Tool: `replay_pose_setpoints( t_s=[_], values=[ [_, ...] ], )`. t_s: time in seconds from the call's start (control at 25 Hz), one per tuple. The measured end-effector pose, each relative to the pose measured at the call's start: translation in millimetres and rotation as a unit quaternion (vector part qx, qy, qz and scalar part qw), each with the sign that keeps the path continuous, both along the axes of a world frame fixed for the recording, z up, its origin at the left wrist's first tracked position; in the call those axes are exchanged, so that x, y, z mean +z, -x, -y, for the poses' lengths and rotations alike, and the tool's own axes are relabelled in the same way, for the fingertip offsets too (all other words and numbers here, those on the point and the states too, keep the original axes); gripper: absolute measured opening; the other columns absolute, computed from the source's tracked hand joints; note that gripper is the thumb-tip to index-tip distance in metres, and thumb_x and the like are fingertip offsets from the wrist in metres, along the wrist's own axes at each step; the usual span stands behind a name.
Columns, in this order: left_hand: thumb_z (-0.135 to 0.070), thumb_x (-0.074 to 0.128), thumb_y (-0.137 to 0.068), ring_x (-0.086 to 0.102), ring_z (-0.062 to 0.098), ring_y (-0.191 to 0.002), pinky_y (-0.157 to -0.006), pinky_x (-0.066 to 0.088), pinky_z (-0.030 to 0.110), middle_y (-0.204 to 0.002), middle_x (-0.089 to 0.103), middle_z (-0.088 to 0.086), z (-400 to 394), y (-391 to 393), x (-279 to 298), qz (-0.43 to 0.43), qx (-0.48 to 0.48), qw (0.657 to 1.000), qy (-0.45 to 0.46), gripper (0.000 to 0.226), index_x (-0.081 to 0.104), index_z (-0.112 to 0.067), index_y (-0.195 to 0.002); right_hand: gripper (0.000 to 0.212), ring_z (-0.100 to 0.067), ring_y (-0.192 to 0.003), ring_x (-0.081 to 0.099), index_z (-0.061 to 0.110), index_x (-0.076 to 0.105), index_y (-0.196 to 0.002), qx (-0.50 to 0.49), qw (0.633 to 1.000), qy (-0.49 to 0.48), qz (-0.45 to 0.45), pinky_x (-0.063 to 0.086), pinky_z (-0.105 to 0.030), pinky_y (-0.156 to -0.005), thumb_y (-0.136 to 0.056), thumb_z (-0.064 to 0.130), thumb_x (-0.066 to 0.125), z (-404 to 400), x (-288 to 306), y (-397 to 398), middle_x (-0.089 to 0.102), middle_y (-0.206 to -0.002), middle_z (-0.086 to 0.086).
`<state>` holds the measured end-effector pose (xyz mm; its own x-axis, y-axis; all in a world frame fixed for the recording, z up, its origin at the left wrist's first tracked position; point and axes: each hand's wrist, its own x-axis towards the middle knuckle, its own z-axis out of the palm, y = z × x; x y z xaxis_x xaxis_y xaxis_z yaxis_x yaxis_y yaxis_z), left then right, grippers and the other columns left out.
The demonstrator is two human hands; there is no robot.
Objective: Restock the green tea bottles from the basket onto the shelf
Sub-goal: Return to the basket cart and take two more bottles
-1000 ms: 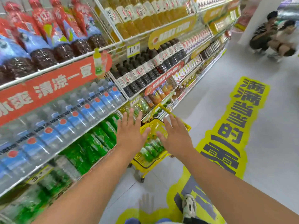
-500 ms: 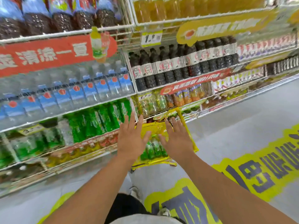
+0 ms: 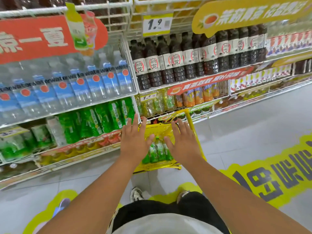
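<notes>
Both hands, left [image 3: 135,142] and right [image 3: 183,143], spread wide, holding nothing, over yellow plastic basket [image 3: 157,130]. Green-labelled clear plastic tea bottles [image 3: 157,149] inside. Advise: grip one upright by neck; green shelf row [image 3: 101,119] at 10 o'clock.

"1.9" on price tag [image 3: 157,23]; "water" on water bottles [image 3: 81,88]

I see water bottles [image 3: 81,88] under a red banner [image 3: 42,38], dark oolong tea bottles [image 3: 194,59] beneath a yellow price tag [image 3: 157,23], orange drink bottles [image 3: 197,97] lower right, and a yellow floor sticker [image 3: 270,179] on grey tiles.
</notes>
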<state>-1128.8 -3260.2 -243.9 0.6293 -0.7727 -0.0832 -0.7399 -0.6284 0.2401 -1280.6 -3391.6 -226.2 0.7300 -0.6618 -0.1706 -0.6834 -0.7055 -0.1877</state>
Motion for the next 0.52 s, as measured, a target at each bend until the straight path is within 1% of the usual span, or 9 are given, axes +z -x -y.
replay_pose_setpoints(
  t_s=[0.12, 0.2, 0.32, 0.4, 0.52],
  values=[
    [-0.065, 0.031, -0.099, 0.004, 0.036, -0.156, -0.125, 0.009, 0.051, -0.170, -0.002, 0.010, 12.2, 0.3, -23.1, -0.006, 0.032, 0.999, -0.025, 0.078, 0.007, -0.027, -0.163, 0.076, -0.025, -0.158, -0.005, 0.025, 0.004, -0.164, 0.029, 0.999, -0.025, -0.016, 0.004, -0.042, -0.127, -0.103, 0.064, 0.025, 21.7, -17.9, -5.6, -0.006, -0.172, -0.004],
    [-0.064, 0.033, -0.100, 0.001, 0.034, -0.156, -0.125, 0.009, 0.050, -0.170, -0.004, 0.009, 19.2, 6.4, -47.6, -0.016, 0.060, 0.997, -0.038, 0.079, 0.004, -0.026, -0.163, 0.076, -0.026, -0.158, -0.003, 0.023, 0.007, -0.164, 0.057, 0.997, -0.045, -0.021, 0.008, -0.043, -0.128, -0.103, 0.062, 0.028, 39.3, -41.2, -6.0, -0.003, -0.172, -0.007],
    [-0.061, 0.039, -0.100, 0.004, 0.033, -0.156, -0.125, 0.013, 0.050, -0.170, 0.003, 0.010, 24.0, 20.5, -79.7, -0.032, 0.119, 0.992, -0.017, 0.078, 0.012, -0.024, -0.163, 0.075, -0.030, -0.158, 0.003, 0.020, 0.013, -0.163, 0.110, 0.992, -0.062, -0.017, 0.014, -0.047, -0.126, -0.103, 0.059, 0.035, 60.4, -81.8, -1.5, 0.004, -0.171, -0.010],
    [-0.059, 0.042, -0.100, 0.010, 0.035, -0.156, -0.124, 0.018, 0.050, -0.169, 0.009, 0.013, 30.0, 31.0, -106.2, -0.031, 0.161, 0.986, -0.009, 0.077, 0.018, -0.021, -0.162, 0.074, -0.029, -0.158, 0.003, 0.020, 0.014, -0.163, 0.146, 0.986, -0.073, -0.021, 0.014, -0.046, -0.126, -0.103, 0.058, 0.035, 74.4, -118.8, -2.0, 0.005, -0.171, -0.009],
    [-0.058, 0.044, -0.100, 0.015, 0.036, -0.154, -0.124, 0.019, 0.048, -0.169, 0.011, 0.014, 42.0, 39.4, -154.4, -0.033, 0.213, 0.976, -0.036, 0.078, 0.018, -0.019, -0.162, 0.074, -0.028, -0.158, 0.003, 0.021, 0.014, -0.163, 0.182, 0.979, -0.089, -0.026, 0.012, -0.043, -0.127, -0.103, 0.057, 0.036, 89.2, -176.8, -10.6, 0.006, -0.171, -0.007]
  ],
)
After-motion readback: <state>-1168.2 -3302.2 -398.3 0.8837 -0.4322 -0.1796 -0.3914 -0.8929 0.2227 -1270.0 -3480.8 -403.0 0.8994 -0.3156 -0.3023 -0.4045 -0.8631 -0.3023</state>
